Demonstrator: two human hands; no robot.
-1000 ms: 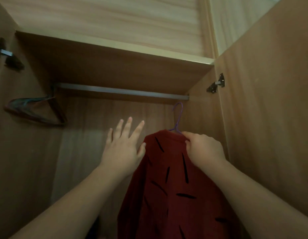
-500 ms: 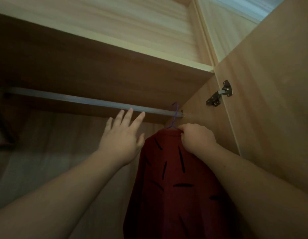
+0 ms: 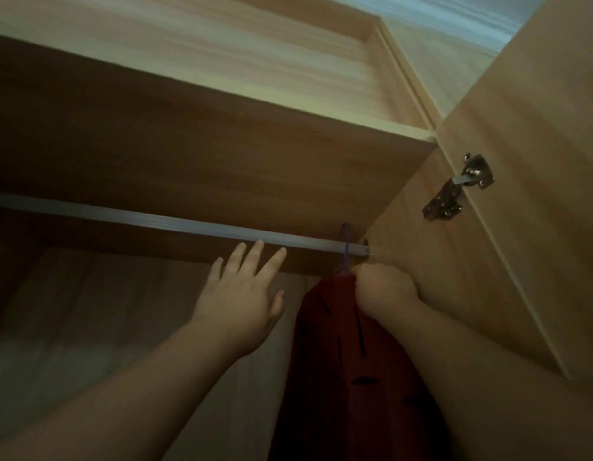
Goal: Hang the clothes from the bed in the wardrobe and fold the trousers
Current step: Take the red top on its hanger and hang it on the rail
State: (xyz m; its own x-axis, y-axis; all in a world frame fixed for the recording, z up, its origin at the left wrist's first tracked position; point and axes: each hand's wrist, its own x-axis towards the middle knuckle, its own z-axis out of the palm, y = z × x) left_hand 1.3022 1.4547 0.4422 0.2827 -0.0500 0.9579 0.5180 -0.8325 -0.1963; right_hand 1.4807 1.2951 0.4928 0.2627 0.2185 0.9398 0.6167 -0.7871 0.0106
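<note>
Both hands are raised inside the wardrobe: the right hand [image 3: 383,287] is closed around the neck of the thin purple wire hanger [image 3: 345,247], while the left hand [image 3: 241,294] is held open with fingers spread, touching nothing. The dark red garment with black dash marks [image 3: 348,361] is carried on that hanger at the far right of the compartment. Since a second ago the hook has been lifted from well below the pale metal clothes rail [image 3: 175,224] to cross it beside the wooden side panel [image 3: 454,261]. Whether it rests on the rail cannot be told. The garment is judged almost hung; only release remains. A metal door hinge [image 3: 458,191] is seen beyond.
</note>
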